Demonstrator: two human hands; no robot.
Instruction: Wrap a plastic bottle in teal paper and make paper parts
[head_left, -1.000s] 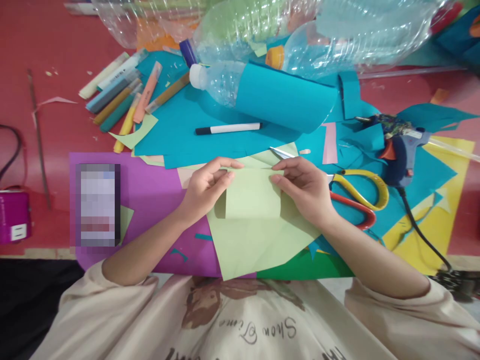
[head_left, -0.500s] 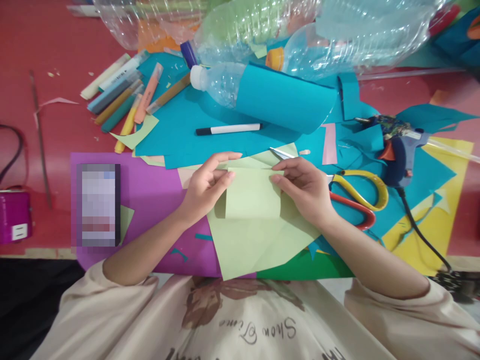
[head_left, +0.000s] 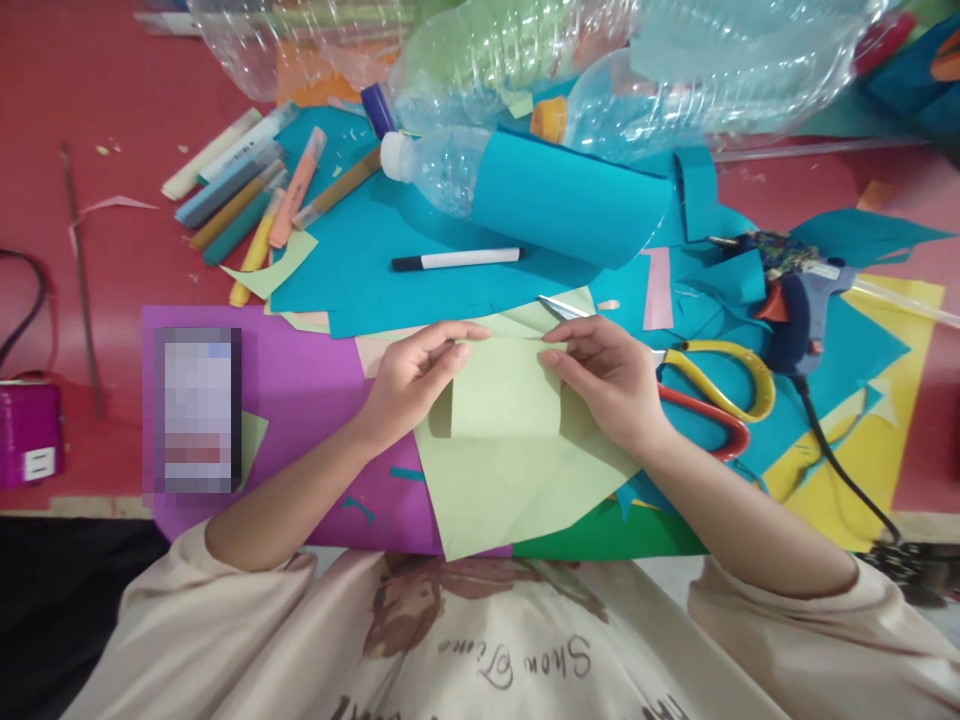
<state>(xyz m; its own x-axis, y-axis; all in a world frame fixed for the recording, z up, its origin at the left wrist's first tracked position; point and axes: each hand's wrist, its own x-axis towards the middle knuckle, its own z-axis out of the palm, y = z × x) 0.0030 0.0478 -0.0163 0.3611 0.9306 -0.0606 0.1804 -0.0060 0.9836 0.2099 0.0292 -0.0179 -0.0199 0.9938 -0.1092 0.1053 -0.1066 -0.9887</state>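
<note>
Between my hands is a small rectangular piece of light green paper point(head_left: 506, 395), its far edge pinched at both corners. My left hand point(head_left: 416, 375) grips the left corner, thumb on the near side and fingers behind. At the right corner my right hand point(head_left: 607, 375) pinches in the same way. Beneath lies a larger light green sheet point(head_left: 487, 500) with slanted edges. Scissors point(head_left: 724, 375) with one yellow and one red handle lie under and beside my right hand, their tip showing beyond it. A black-and-white marker point(head_left: 457, 259) rests farther out on blue paper.
A small bottle wrapped in blue paper point(head_left: 562, 195) lies beyond the marker, with large clear bottles point(head_left: 712, 80) behind it. Several colored markers point(head_left: 232, 190) are at left, above a phone point(head_left: 197, 410). A glue gun point(head_left: 806, 310) with a cord sits at right.
The fingers of my left hand have shifted slightly right and nearer along the paper's far edge. My right hand and the paper have barely moved.
</note>
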